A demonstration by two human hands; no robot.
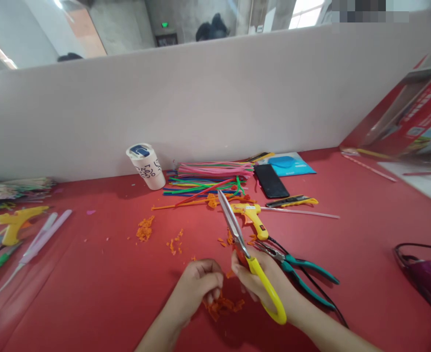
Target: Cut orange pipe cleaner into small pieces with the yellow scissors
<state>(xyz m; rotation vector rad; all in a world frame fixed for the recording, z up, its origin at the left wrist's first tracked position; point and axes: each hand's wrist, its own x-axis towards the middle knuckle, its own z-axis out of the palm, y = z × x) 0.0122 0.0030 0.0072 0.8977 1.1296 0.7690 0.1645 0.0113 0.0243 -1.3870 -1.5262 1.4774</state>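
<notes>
My right hand (261, 274) is closed around a pair of scissors (235, 227) with yellow handles, their blades pointing up and away. Close beside it, my left hand (202, 286) has its fingers curled together; whatever they may pinch is hidden. Under and in front of the left hand lie orange fuzzy scraps (222, 307). Farther off are a small pile of orange bits (145, 229) and some scattered orange pieces (174, 242). Just beyond the right hand, a yellow glue gun (252, 217) lies on its side, and teal-handled pliers (296, 269) rest to the right.
Bundles of coloured pipe cleaners (211, 171) lie before the white partition (186, 102), beside a white cup (147, 168). A phone (271, 181), a utility knife (292, 201) and a blue packet (292, 165) are right of them. Another yellow glue gun (17, 222) lies left; a purple device (430, 281) right.
</notes>
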